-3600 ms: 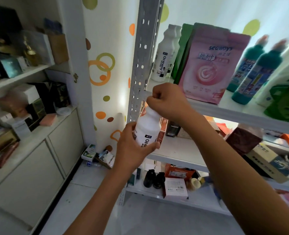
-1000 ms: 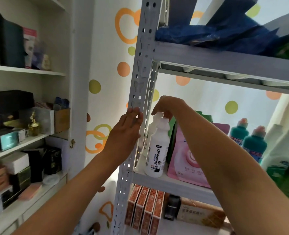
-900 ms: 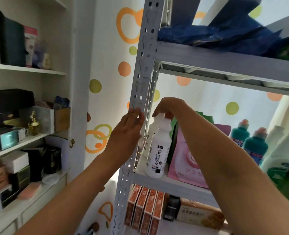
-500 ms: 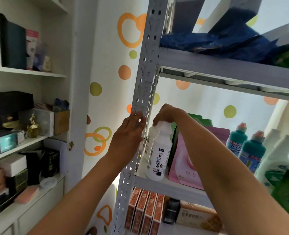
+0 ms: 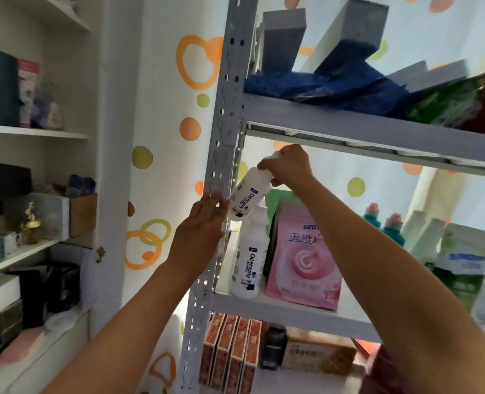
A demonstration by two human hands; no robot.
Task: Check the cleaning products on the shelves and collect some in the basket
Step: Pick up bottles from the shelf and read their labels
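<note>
Right hand (image 5: 288, 166) fingers clamped on tilted white bottle (image 5: 248, 196) cap; left hand (image 5: 200, 226) fingers straight — against shelf post (image 5: 221, 137)

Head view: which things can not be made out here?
- Cap of the lifted bottle: hidden under the right hand.
- Basket: not in view.
- Small print on the standing bottle: too small.
- Bottles at the right edge: blurred, labels unreadable.
- Left hand fingertips: washed out against the post.

two bare forearms, left hand (image 5: 200, 226) and right hand (image 5: 288, 166), no sleeves in view
</note>
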